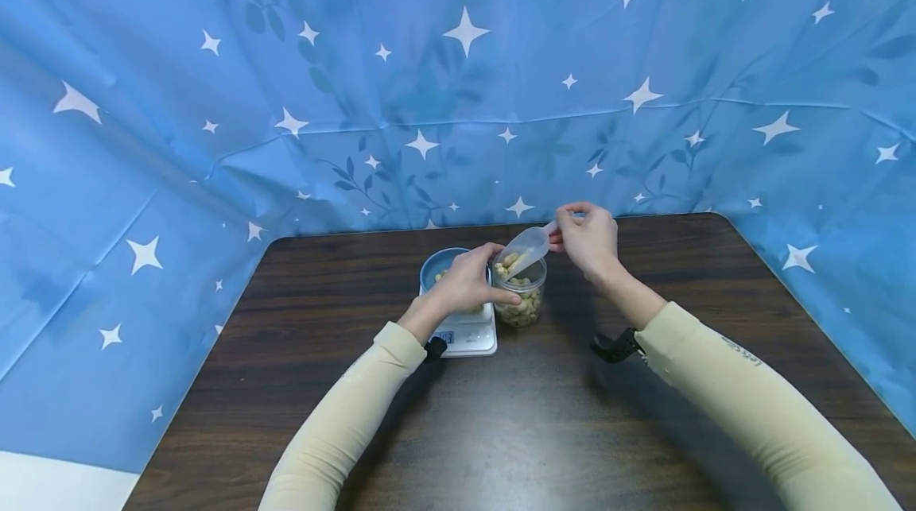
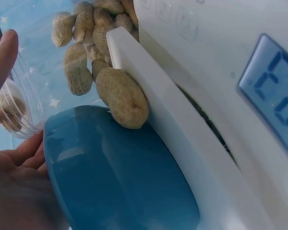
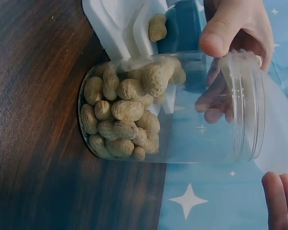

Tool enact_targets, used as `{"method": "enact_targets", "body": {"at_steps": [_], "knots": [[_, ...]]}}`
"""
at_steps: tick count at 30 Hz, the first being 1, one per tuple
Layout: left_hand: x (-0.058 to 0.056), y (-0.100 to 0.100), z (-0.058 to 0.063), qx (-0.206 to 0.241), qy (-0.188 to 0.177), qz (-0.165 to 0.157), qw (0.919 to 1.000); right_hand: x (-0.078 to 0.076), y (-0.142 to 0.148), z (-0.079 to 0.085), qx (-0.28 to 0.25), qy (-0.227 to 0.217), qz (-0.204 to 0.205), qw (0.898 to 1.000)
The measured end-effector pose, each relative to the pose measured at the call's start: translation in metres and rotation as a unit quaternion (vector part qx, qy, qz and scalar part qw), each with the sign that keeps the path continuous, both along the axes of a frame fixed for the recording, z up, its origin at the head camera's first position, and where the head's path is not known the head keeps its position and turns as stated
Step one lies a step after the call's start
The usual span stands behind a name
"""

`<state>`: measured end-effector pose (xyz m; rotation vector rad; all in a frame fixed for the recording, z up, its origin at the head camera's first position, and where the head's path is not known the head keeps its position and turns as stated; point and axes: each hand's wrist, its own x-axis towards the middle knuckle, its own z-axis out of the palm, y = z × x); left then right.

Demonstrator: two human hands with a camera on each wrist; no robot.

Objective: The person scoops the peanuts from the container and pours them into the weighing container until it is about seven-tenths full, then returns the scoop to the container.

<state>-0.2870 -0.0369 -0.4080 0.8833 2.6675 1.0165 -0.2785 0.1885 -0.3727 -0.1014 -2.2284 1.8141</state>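
**Peanuts Pass From Scoop to Jar Beside a Kitchen Scale**

At the centre of the head view, a person's left hand (image 1: 468,282) curls round a clear plastic jar (image 1: 521,295), fingers wrapped at its rim, seemingly to steady it on the dark wood-grain table (image 1: 544,431). The right hand (image 1: 588,239) pinches the handle of a translucent plastic scoop (image 1: 527,247), tipped mouth-down over the jar's opening so its load of peanuts (image 1: 510,263) can slide in. The jar stands just right of a white digital scale (image 1: 468,334), touching or nearly touching it; a blue bowl (image 1: 438,265) sits on the scale's platform, close at hand for scooping.

In the right wrist view the jar (image 3: 182,110) shows smooth, ribbed walls near its threaded mouth and a heap of rough, pale-tan shelled peanuts (image 3: 122,120) filling its lower part. The left wrist view shows the bowl's (image 2: 120,177) glossy blue underside, the scale's lit display (image 2: 276,91) at right, and one peanut (image 2: 122,98) wedged against the platform's edge. A star-printed blue cloth (image 1: 458,82) backs the scene.
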Motion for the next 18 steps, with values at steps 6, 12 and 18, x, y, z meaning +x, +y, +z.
{"method": "enact_targets", "body": {"at_steps": [6,12,18], "knots": [[0.0,0.001,-0.001,-0.004,0.005,0.002,1.0,-0.001,0.007,-0.002,-0.059,-0.026,-0.007,0.998],[-0.001,0.001,-0.001,-0.005,0.013,0.003,0.9999,-0.003,0.015,-0.002,-0.081,-0.031,-0.014,0.996],[-0.001,0.0,-0.001,0.003,0.008,-0.003,1.0,-0.006,0.022,-0.002,-0.093,-0.037,-0.023,0.995]]}}
